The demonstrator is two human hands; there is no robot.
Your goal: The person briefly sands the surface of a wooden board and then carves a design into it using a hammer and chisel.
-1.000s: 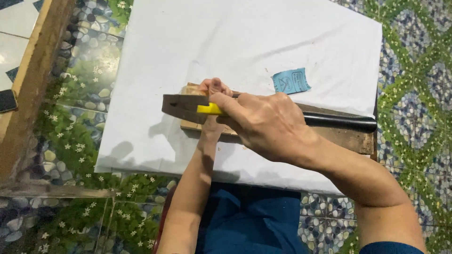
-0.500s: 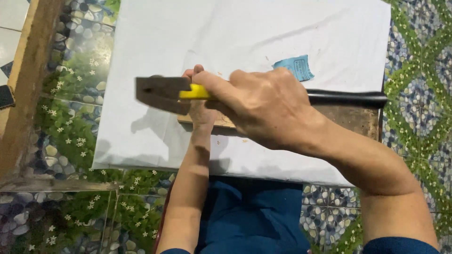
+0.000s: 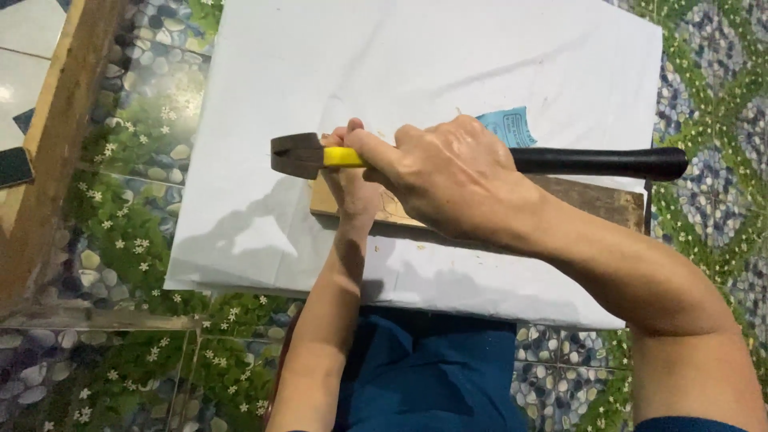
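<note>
Across the white paper sheet, the right hand grips a hammer near its yellow neck; black handle trails beyond the wrist. Beneath that fist, the left hand presses a wooden board; whether its fingers pinch anything cannot be told.

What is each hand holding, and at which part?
Right hand grips the hammer on its yellow neck, near the head. Left hand is mostly hidden; its hold cannot be told.

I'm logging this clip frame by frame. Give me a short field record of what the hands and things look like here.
right hand: grips the hammer near its head, over the board
left hand: on the wooden board, under the hammer
hammer: dark head, yellow neck, black handle
surface: white sheet
nearby: blue paper scrap
floor: pebble-patterned tiles
</note>
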